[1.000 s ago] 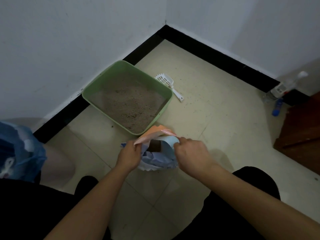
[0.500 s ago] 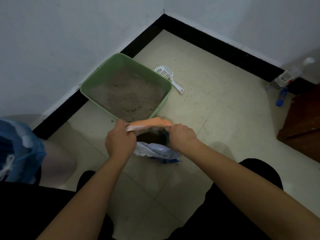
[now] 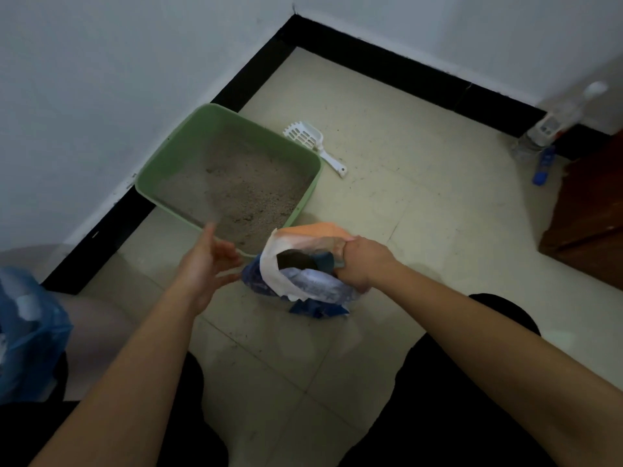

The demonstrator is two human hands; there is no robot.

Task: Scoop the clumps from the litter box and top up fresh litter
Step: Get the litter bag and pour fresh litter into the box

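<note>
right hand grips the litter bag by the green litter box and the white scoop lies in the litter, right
No: the head view shows the white scoop on the floor beside the green litter box, not in the litter. The right hand does grip the litter bag.

The litter box (image 3: 168, 156) stands against the left wall (image 3: 84, 96), so it is reachable only from front and right. The litter bag (image 3: 313, 288) blocks its near corner; the scoop (image 3: 305, 136) lies just beside its right rim, perhaps touching. Farther right the floor (image 3: 421, 163) is open up to the bottles (image 3: 539, 133).
</note>
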